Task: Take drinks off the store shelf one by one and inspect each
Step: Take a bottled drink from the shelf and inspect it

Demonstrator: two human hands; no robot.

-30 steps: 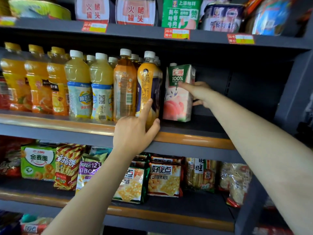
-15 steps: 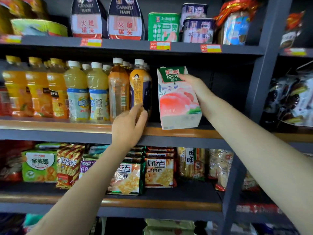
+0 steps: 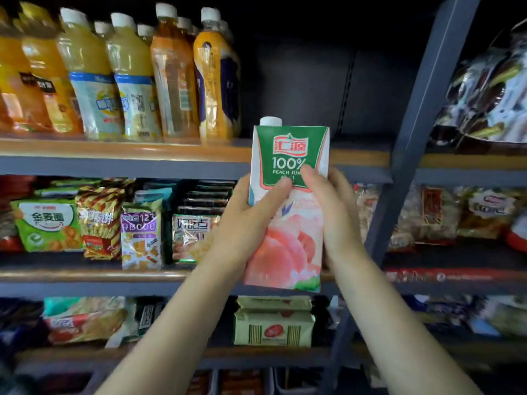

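A peach juice carton [image 3: 288, 223], green on top with pink peaches and a white cap, is held upright in front of the shelves, off the drink shelf [image 3: 119, 155]. My left hand [image 3: 245, 220] grips its left side with the thumb across the front. My right hand [image 3: 330, 206] grips its right side, thumb on the green label. Bottled yellow and orange drinks [image 3: 128, 78] stand in a row on the drink shelf at upper left. The shelf spot right of the bottles is dark and bare.
Snack packets [image 3: 94, 223] fill the shelf below the drinks, and more packs [image 3: 273, 323] lie on the lowest shelf. A grey upright post [image 3: 410, 138] divides this bay from the right bay, which holds bagged goods [image 3: 490, 81].
My right hand lifted the carton off the drink shelf and brought it down and toward me. My left hand left the bottle and shelf edge and took hold of the carton's left side.
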